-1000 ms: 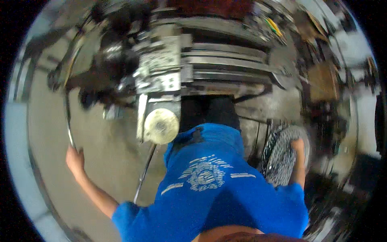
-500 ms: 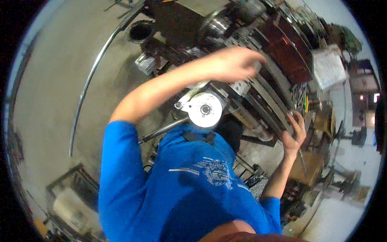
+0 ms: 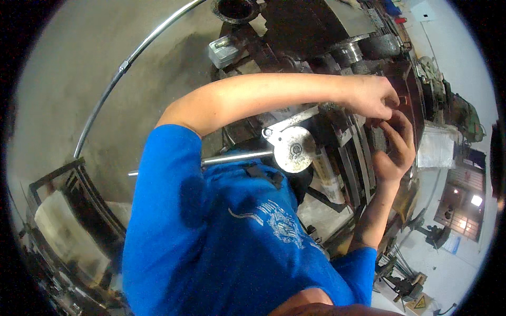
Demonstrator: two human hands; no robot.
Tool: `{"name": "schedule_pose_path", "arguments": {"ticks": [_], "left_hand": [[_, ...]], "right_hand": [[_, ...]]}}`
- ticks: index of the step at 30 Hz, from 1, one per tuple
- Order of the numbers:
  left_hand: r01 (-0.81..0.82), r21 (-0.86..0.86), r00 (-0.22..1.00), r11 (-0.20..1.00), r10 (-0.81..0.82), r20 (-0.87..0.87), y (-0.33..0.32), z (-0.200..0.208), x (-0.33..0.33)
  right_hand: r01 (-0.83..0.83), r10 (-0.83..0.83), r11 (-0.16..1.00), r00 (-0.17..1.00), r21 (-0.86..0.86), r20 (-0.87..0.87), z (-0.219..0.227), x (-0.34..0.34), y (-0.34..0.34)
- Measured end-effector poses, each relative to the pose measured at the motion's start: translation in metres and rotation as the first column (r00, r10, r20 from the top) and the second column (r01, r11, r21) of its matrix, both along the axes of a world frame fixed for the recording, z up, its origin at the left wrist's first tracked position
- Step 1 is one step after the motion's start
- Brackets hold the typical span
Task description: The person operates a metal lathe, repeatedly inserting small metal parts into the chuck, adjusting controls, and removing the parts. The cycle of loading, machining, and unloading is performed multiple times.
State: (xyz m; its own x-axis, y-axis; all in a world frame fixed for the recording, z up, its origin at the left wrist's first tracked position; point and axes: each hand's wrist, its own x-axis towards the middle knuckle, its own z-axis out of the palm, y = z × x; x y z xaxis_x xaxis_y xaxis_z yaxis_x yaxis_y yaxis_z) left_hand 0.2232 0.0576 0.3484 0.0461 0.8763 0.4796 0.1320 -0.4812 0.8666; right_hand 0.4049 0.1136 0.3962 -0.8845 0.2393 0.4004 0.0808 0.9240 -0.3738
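My left hand reaches across over the machine, its fingers curled down and pressed together at the tips. Against those fingertips, my right hand comes up from below with bent fingers, its thumb standing apart lower down. Whatever the fingers hold between the two hands is too small and hidden to make out. Under my left forearm sits a round pale metal disc with a dark hub, joined to a flat lever arm. A shiny metal bar runs leftward from the disc, in front of my waist. Long metal rails lie below the hands.
A round metal chuck-like part stands beyond my hands. A dark flanged pipe piece and a grey metal box are farther left. Along the left floor a long curved-looking rod extends. A framed stand is at lower left.
My left hand has moved right and my right hand has risen, so their fingertips now meet. The whole view has shifted, showing more of the wall at right.
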Motion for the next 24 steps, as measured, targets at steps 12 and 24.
{"name": "schedule_pose_path", "arguments": {"ticks": [12, 24], "left_hand": [[-0.003, -0.037, 0.965, 0.999, 0.012, 0.263, 0.007, -0.007, -0.002], [0.276, -0.165, 0.791, 0.947, -0.126, 0.598, 0.005, 0.015, 0.001]], "right_hand": [[-0.028, 0.025, 0.972, 1.000, -0.234, -0.018, -0.002, -0.009, 0.016], [-0.099, 0.026, 0.951, 0.970, -0.293, -0.242, -0.009, -0.014, 0.023]]}}
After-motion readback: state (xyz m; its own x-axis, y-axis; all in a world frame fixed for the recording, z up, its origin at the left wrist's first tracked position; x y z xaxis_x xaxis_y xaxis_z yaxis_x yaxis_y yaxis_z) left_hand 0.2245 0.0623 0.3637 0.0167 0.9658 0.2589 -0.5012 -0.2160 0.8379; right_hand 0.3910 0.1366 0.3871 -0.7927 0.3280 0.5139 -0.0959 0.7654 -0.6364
